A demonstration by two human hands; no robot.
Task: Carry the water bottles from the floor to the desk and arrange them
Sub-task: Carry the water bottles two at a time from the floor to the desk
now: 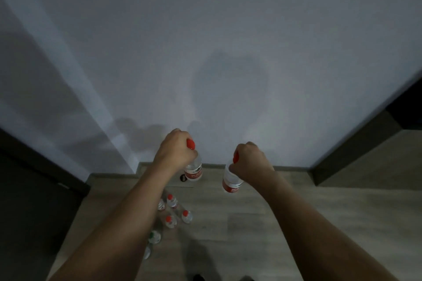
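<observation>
A dark panel (27,189) is seen left of the pale wall (205,40). Below the wall's foot, on the wooden floor (251,223), a cluster of red-capped water bottles (174,211) is left standing upright, with a green-capped bottle (154,236) just nearer the viewer and partly hidden by the left forearm. The left hand (174,150) is raised in front of the wall's lower part; its fingers are curled round the neck of a held bottle (193,171), just under the red cap (191,144), and the bottle is hung upright above the floor. A small dark round object (182,178) is seen on the floor at the wall's foot, beside that bottle. To the right, also before the wall, the right hand (250,158) is clenched round the neck of a second bottle (230,181), which is carried clear of the floor, slightly tilted. Right of the wall, a dark doorway edge (365,125) is visible.
</observation>
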